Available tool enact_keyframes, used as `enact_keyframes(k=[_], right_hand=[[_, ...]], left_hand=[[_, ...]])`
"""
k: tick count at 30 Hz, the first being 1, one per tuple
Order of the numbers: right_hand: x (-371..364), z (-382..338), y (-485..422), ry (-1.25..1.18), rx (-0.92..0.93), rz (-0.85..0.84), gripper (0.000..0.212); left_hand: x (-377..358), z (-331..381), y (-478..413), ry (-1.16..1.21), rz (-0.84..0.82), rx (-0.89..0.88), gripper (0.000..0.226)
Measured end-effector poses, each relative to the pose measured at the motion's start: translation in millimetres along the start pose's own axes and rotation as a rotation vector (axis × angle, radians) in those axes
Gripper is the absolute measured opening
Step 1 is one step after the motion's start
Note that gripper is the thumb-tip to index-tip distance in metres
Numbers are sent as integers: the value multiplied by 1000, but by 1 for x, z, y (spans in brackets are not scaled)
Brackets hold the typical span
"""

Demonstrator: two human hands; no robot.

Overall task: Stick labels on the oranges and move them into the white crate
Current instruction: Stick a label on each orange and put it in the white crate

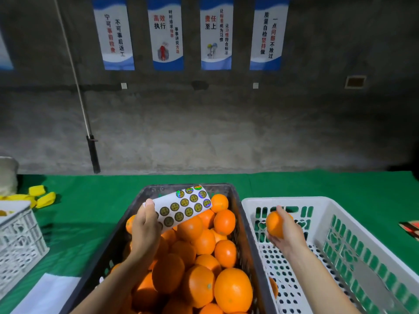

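An orange point(275, 224) is sitting in the right hand point(286, 234), whose fingers are curling around it from below and behind, holding it in the air above the white crate point(317, 201), near the crate's far left corner. Another orange point(273, 286) is lying on the perforated floor of that crate, against its left wall. The left hand point(145, 227) is pinching a curved label sheet point(181, 206) by its near end, thumb on top, keeping the rows of round stickers raised over the dark crate point(188, 186). That crate is standing just left of the white one and is brimming with a pile of oranges point(204, 268). Both crates are resting on a green cloth point(102, 200). Farther left, a second white crate point(20, 236) and some yellow pieces point(43, 197) are lying on the cloth, and posters point(165, 35) are hanging on the grey wall behind.
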State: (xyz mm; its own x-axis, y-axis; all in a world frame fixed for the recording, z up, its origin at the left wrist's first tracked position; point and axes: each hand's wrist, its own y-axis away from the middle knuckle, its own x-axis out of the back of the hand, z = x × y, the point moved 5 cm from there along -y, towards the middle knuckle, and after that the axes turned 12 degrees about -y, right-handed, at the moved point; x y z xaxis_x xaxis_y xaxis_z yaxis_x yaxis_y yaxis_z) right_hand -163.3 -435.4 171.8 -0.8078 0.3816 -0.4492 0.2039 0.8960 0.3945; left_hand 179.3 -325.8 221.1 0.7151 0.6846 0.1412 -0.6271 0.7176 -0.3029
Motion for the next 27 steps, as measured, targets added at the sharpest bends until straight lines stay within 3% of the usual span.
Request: enact_keyframes(k=[2,4,6,9,13,17,21,25,27], right_hand=[[18,9,-8,353,42,63,80],[27,21,-13,845,136,44,64],[31,41,-15,1257,87,-75,32],[30,62,-17,1593,104,-289,33],[31,55,-12,1539,144,-228,26],[33,54,-7,1553,63,-149,20],[45,56,-12,1527,161,-128,35],[43,51,-15,1524,102,-82,38],[22,26,-11,1357,214,-36,31]], left_hand=[[-5,3,3,29,-81,1,40],[-9,7,3,48,-140,-7,40],[-11,9,5,55,-177,-4,40],[-14,9,6,51,-261,-4,44],[-15,8,6,-28,-316,-73,54],[-13,14,13,-109,-325,-179,41],[-15,19,19,-135,-412,-161,53],[-15,24,23,-178,-396,-173,62],[-13,27,23,-220,-361,-210,61]])
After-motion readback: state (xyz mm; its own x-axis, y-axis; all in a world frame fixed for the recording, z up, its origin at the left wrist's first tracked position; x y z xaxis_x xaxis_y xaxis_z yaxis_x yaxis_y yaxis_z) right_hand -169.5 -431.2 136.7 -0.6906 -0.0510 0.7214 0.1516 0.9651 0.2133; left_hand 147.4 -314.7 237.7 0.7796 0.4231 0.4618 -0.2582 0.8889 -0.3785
